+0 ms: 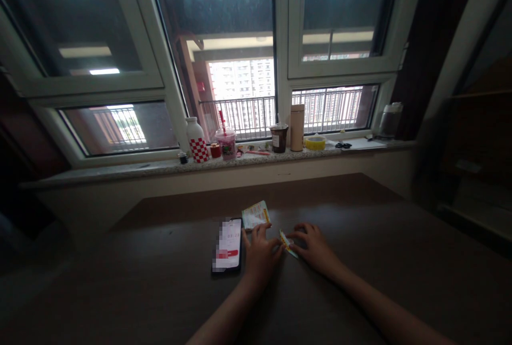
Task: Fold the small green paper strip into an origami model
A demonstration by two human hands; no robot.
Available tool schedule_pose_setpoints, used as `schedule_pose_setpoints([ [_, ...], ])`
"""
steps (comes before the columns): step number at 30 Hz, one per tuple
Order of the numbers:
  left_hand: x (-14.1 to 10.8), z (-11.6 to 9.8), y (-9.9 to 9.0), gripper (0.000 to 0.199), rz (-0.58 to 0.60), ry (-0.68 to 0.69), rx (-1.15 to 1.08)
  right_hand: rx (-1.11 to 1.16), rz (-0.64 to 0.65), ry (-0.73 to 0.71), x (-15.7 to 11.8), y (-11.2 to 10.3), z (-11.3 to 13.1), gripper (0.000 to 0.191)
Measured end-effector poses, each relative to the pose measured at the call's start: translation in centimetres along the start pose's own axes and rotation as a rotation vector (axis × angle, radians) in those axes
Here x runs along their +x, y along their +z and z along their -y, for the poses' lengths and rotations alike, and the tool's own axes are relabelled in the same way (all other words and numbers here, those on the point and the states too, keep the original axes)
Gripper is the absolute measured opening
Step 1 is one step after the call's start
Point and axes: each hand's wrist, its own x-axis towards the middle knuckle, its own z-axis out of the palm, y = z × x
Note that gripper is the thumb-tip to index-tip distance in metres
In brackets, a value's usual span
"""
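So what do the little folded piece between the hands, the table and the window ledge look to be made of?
The folded piece, pinched by the left hand and right hand, looks like thin printed paper: creased flat, with yellow and white print. The table seems dark wood or laminate with a matte, faintly glossy top. The window ledge looks like speckled polished stone.

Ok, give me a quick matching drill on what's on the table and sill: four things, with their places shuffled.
Things:
1. phone
2. small folded paper
3. printed packet
4. yellow tape roll

Places:
A. on the windowsill
B. between both hands' fingers
C. table, left of the left hand
D. table, just beyond the left hand

Pairs: 1-C, 2-B, 3-D, 4-A
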Motion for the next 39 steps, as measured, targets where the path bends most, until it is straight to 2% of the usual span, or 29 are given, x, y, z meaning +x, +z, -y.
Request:
schedule_pose_setpoints([
  [3, -0.06, -0.01, 0.23, 0.022, -0.003, 0.008, 0.003, 0.021, 0.001, 0.025, 0.35, 0.3, -0.51, 0.024],
  [8, -0.31, -0.11, 0.8, 0.034, 0.072, 0.04, 0.051, 0.053, -0.056, 0.067, 0.75, 0.59, -0.94, 0.018],
  [18, -0.38, 0.13, 0.32, 0.04, 0.151, 0.056, 0.091, 0.046, -0.088, 0.039, 0.64, 0.5, -0.7, 0.01],
  [23, -0.22, 0.26, 0.07, 0.04, 0.143, 0.049, 0.096, -0.004, -0.058, -0.002, 0.5, 0.14, -0.33, 0.008],
  [31, -0.22, 0.39, 0.49, 0.04, 0.095, 0.011, 0.123, -0.023, -0.005, 0.032, 0.65, 0.1, -0.37, 0.011],
  [39, 0.04, 0.27, 0.39, 0.05, 0.107, -0.058, 0.191, -0.045, -0.009, 0.022, 0.65, 0.19, -0.46, 0.012],
])
